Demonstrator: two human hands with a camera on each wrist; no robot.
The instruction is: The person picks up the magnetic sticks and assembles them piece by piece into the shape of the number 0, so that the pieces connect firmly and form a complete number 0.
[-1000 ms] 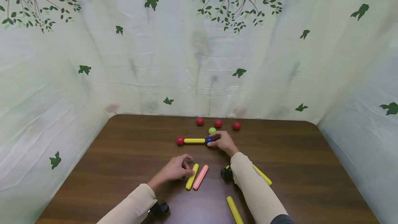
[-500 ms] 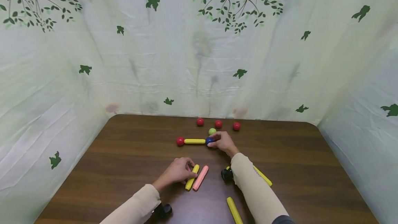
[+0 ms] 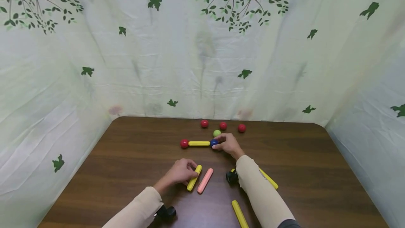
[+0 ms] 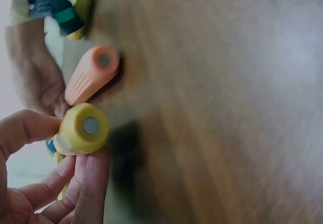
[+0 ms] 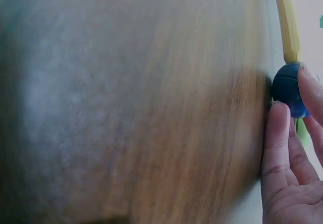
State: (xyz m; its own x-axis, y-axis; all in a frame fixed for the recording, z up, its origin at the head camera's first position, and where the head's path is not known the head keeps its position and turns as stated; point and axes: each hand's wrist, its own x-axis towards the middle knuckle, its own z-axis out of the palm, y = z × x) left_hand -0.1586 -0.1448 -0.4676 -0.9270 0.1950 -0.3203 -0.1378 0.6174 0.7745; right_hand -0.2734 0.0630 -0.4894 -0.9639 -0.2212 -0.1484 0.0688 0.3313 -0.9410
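Note:
My left hand (image 3: 181,171) pinches a yellow magnetic rod (image 3: 193,179) between thumb and fingers; in the left wrist view a round metal disc shows in the end of this yellow rod (image 4: 86,128). A pink rod (image 3: 205,181) lies just right of it. Farther back, my right hand (image 3: 230,146) grips a blue ball (image 3: 213,143) with thumb and fingertips. That ball meets one end of another yellow rod (image 3: 199,144), whose other end meets a red ball (image 3: 184,143). Close up, the right wrist view has the blue ball (image 5: 286,87) on the rod's end.
Three loose red balls (image 3: 223,125) sit near the table's back edge, with a green ball (image 3: 216,133) just behind the right hand. One yellow rod (image 3: 269,178) is partly hidden by the right forearm; another yellow rod (image 3: 239,213) lies at the front. A printed curtain (image 3: 190,62) surrounds the table (image 3: 133,150).
The left hand has closed its fingers on the near yellow rod and shifted it slightly left, away from the pink rod. The right hand stays at the blue ball.

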